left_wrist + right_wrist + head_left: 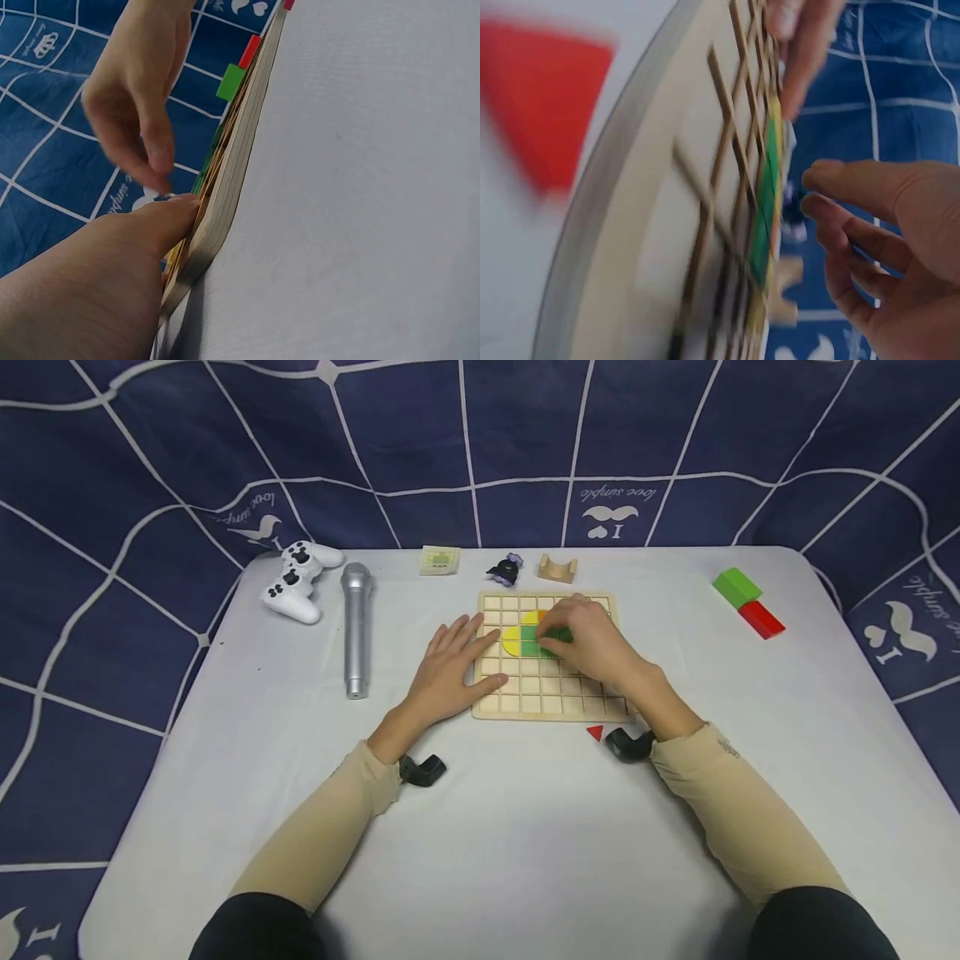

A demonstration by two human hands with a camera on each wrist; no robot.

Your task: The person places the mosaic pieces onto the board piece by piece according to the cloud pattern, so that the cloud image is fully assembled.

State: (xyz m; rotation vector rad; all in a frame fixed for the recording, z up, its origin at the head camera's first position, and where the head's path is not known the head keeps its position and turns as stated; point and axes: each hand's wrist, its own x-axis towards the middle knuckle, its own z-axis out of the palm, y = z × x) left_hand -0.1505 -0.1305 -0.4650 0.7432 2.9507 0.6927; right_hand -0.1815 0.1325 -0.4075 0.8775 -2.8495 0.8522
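While the flat left hand (448,664) steadies the square wooden grid board (547,703), the right hand (588,639) pinches a green tile (557,636) beside seated yellow and green pieces (522,642); most cells remain unfilled.

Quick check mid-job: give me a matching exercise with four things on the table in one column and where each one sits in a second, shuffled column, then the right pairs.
Things:
1. microphone
2. red triangle
3. green block
4. game controller

Places:
A. far right of the table, beside the red block
B. just off the near edge of the wooden grid board
C. far left corner of the table
D. lying left of the left hand

Pairs: 1-D, 2-B, 3-A, 4-C
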